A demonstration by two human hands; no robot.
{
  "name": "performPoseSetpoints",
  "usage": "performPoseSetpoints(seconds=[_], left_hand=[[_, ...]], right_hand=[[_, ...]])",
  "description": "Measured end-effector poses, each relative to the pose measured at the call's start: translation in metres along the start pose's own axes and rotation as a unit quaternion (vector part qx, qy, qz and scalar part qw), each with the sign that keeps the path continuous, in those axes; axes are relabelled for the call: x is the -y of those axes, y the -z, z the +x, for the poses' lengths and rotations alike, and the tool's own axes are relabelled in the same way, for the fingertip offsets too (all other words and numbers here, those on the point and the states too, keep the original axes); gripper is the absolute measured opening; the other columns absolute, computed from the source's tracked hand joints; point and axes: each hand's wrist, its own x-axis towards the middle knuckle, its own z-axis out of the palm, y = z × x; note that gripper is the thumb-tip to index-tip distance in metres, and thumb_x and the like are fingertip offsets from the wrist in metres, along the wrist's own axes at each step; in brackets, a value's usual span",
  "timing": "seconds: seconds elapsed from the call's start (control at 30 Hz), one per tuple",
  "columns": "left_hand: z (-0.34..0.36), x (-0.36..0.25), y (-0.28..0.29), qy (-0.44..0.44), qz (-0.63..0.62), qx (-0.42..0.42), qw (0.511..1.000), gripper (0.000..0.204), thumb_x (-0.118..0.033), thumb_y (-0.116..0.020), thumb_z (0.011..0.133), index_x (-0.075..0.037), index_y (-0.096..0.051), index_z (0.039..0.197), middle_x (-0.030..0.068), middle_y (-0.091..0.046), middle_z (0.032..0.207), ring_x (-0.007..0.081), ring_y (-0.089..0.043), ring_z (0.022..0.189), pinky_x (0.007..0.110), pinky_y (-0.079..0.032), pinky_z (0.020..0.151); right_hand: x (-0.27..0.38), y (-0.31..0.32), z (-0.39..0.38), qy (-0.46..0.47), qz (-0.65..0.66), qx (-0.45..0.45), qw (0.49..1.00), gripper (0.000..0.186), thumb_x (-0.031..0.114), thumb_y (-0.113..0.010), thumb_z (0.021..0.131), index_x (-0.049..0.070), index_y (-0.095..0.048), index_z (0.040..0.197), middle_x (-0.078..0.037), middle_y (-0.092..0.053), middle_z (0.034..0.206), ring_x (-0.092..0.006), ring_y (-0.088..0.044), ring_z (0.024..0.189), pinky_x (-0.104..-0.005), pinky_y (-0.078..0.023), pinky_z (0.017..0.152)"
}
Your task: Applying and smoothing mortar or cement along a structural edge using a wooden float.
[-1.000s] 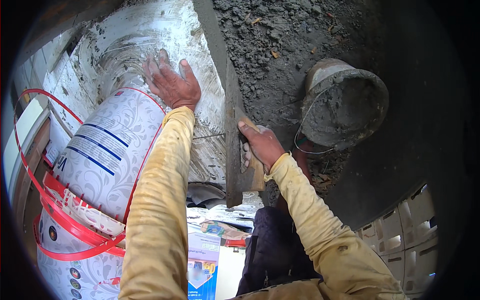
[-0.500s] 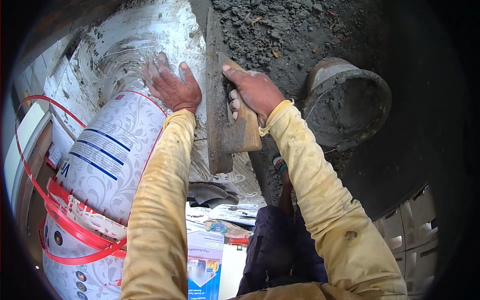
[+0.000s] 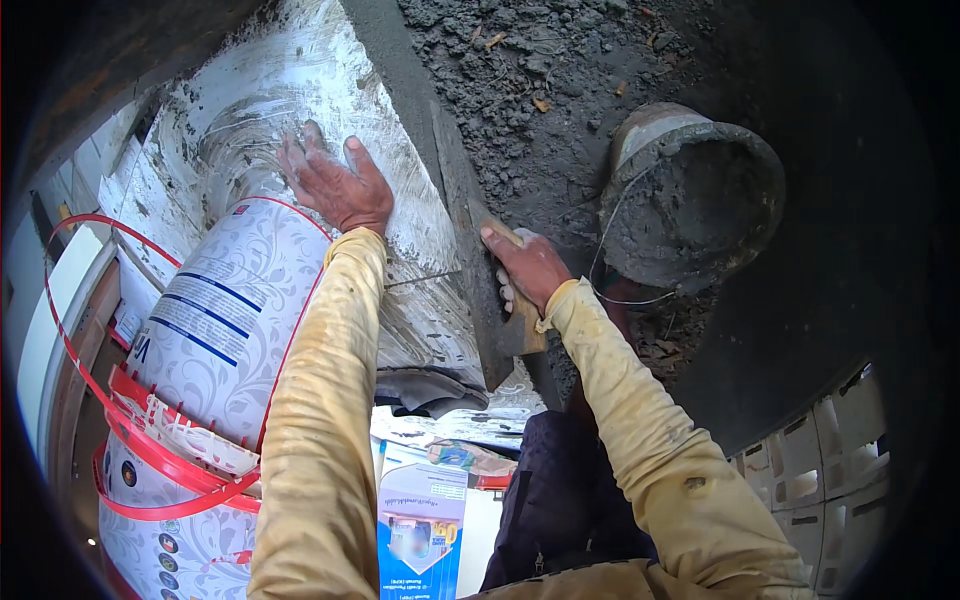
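Float point(image 3: 470, 250) tight in the right hand point(image 3: 530, 268), left hand point(image 3: 345, 190) flat on the white slab point(image 3: 415, 200), fingers point(image 3: 314, 140) apart

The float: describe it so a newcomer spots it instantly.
Find the big white surface. Along its right edge, the right hand grips the float. Unlike the round bucket further right, it is long and straight, with a wooden handle.

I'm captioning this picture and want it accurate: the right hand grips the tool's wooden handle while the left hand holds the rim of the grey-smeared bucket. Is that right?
Not quite: the left hand isn't on the grey-smeared bucket; the head view shows it spread on the pale, smeared surface. The right hand does grip the wooden handle.
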Motion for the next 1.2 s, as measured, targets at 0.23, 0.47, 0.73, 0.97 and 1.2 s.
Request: performPoseSetpoints(seconds=[0.23, 0.47, 0.73, 0.97, 1.2], left_hand=[[-0.001, 0.000, 0.000, 0.004, 0.007, 0.004, 1.000, 0.059, -0.034, -0.055, 0.096, 0.000, -0.044, 0.142, 0.0213, -0.035, 0.149, 0.0446, -0.029, 0.142, 0.058, -0.021, 0.117], [0.002, 0.004, -0.002, -0.002, 0.010, -0.004, 1.000, 0.058, -0.033, -0.056, 0.095, 0.000, -0.044, 0.142, 0.0207, -0.035, 0.149, 0.0440, -0.029, 0.142, 0.058, -0.021, 0.117], [0.000, 0.000, 0.000, 0.005, 0.014, -0.005, 1.000, 0.057, -0.032, -0.056, 0.094, 0.000, -0.045, 0.141, 0.0216, -0.036, 0.149, 0.0443, -0.029, 0.141, 0.056, -0.021, 0.117], [0.000, 0.001, 0.002, 0.012, 0.001, -0.005, 1.000, 0.058, -0.034, -0.055, 0.096, 0.000, -0.045, 0.143, 0.0222, -0.034, 0.152, 0.0427, -0.027, 0.144, 0.056, -0.019, 0.117], [-0.001, 0.011, -0.007, 0.009, 0.005, -0.019, 1.000, 0.061, -0.033, -0.058, 0.093, -0.004, -0.042, 0.144, 0.0207, -0.034, 0.151, 0.0439, -0.026, 0.144, 0.056, -0.017, 0.118]], right_hand=[[-0.097, 0.005, -0.039, -0.076, -0.007, -0.044, 0.996, 0.053, 0.051, -0.069, 0.092, 0.000, -0.056, 0.096, -0.008, -0.055, 0.069, -0.0201, -0.055, 0.051, -0.0381, -0.049, 0.046], [-0.111, -0.006, -0.045, -0.177, 0.006, -0.108, 0.978, 0.052, 0.050, -0.067, 0.092, -0.001, -0.058, 0.093, -0.009, -0.060, 0.070, -0.0195, -0.058, 0.055, -0.0374, -0.046, 0.054], [-0.034, -0.020, -0.018, -0.021, -0.047, -0.052, 0.997, 0.059, 0.051, -0.068, 0.091, -0.007, -0.060, 0.090, -0.014, -0.062, 0.074, -0.0232, -0.061, 0.058, -0.0390, -0.050, 0.057], [0.067, -0.043, -0.016, 0.003, 0.053, 0.004, 0.999, 0.045, 0.038, -0.067, 0.095, -0.006, -0.058, 0.097, -0.010, -0.055, 0.068, -0.0204, -0.056, 0.048, -0.0389, -0.051, 0.043], [0.123, -0.054, 0.000, 0.093, 0.053, 0.023, 0.994, 0.044, 0.037, -0.067, 0.095, -0.006, -0.058, 0.102, -0.009, -0.055, 0.068, -0.0186, -0.057, 0.048, -0.0364, -0.050, 0.043]])
